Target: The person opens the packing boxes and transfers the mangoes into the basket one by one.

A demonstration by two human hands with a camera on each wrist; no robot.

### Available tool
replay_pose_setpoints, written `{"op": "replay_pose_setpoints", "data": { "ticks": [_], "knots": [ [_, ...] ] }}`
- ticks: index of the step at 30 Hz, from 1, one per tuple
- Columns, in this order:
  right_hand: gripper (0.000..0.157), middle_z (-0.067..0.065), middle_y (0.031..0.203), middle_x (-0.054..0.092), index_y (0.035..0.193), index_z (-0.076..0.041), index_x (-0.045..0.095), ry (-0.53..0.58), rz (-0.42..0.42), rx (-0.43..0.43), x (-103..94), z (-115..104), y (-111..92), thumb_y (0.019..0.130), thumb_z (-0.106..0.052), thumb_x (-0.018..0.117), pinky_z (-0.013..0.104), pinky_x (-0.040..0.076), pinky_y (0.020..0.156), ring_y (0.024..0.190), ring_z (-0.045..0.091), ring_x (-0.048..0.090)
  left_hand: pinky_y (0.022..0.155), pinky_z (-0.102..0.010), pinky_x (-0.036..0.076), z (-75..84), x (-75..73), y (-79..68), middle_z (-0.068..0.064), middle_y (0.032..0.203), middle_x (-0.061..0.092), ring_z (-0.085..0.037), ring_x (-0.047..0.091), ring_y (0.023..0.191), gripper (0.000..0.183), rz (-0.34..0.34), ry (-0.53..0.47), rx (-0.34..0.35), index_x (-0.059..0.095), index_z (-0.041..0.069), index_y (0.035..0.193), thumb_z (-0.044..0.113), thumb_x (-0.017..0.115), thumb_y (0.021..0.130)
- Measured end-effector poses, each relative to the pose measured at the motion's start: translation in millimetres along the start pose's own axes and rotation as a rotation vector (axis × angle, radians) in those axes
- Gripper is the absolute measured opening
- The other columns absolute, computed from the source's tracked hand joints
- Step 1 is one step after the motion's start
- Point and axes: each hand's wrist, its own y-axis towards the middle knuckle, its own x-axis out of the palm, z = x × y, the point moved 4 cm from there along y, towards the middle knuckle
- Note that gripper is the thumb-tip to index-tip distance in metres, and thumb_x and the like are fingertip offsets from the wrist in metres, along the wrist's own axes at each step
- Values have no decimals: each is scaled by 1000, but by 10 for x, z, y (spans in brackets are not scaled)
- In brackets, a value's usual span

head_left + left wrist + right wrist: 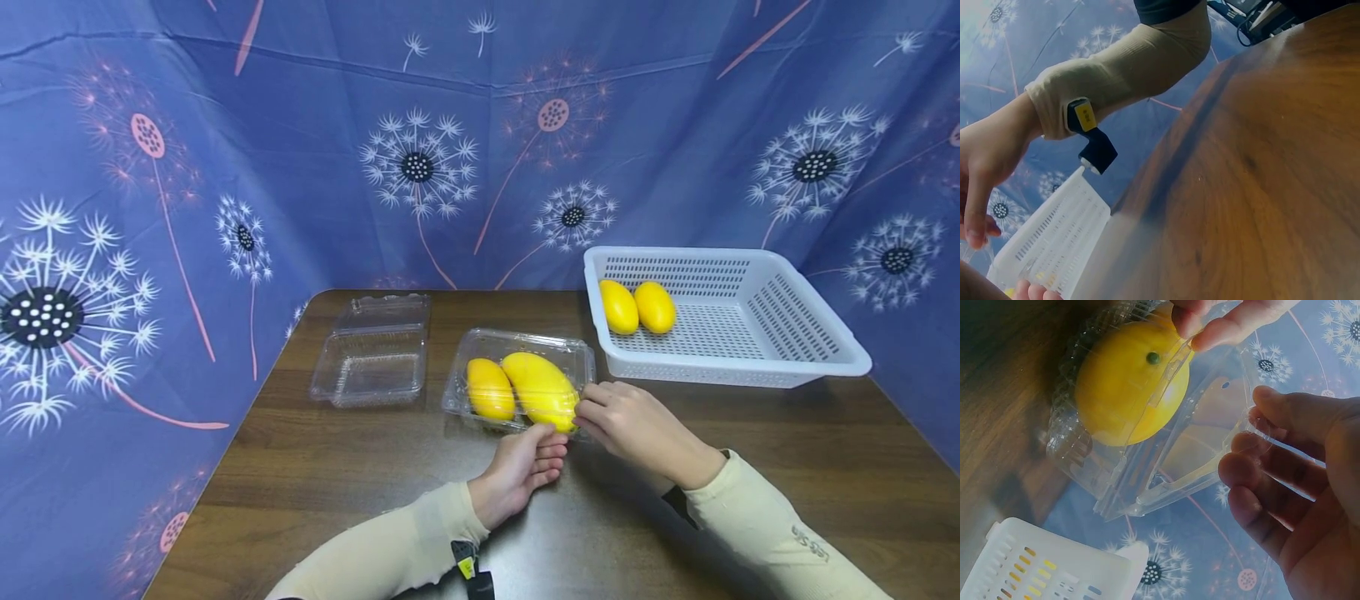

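A clear plastic clamshell box stands mid-table with two yellow mangoes inside, one larger than the other. At its front edge my left hand pinches the rim between thumb and index finger, the other fingers stretched out below. My right hand pinches the raised lid's edge at the front right corner. The right wrist view shows the lid tilted away from the base, beside a mango with a green stem spot. In the left wrist view, only a few left fingertips show.
A second clear box lies open at the back left. At the back right is a white slotted basket holding two mangoes in its left end. A patterned blue cloth hangs behind the wooden table.
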Motion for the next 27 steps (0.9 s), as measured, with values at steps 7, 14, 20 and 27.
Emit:
{"op": "replay_pose_setpoints", "data": {
  "ticks": [7, 14, 20, 27],
  "knots": [
    [28, -3, 77, 60, 83, -11, 70, 3, 25, -23, 10, 12, -4, 63, -12, 90, 23, 50, 60, 66, 11, 50, 55, -16, 47, 37, -100, -15, 6, 66, 63, -4, 54, 56, 29, 30, -1, -5, 71, 1, 97, 26, 58, 91],
    [28, -3, 74, 59, 80, -12, 69, 0, 47, -38, 3, 26, 2, 62, -11, 90, 24, 49, 59, 66, 11, 50, 55, -16, 46, 60, -158, -9, 7, 65, 62, -3, 53, 55, 28, 33, -11, 4, 70, 1, 96, 27, 59, 90],
    [27, -4, 76, 61, 81, -13, 71, 13, 24, -23, 15, 38, 9, 62, -13, 90, 23, 51, 60, 67, 11, 51, 54, -16, 46, 76, -207, 3, 8, 66, 63, -3, 53, 56, 26, 37, -22, 14, 70, 5, 91, 28, 60, 90],
    [26, -4, 76, 61, 82, -13, 71, 19, 9, -16, 26, 58, 6, 64, -14, 90, 23, 52, 60, 67, 11, 51, 57, -17, 47, 105, -293, 18, 8, 65, 62, -4, 53, 57, 24, 43, -33, 15, 70, 10, 83, 31, 60, 91]
  ]
}}
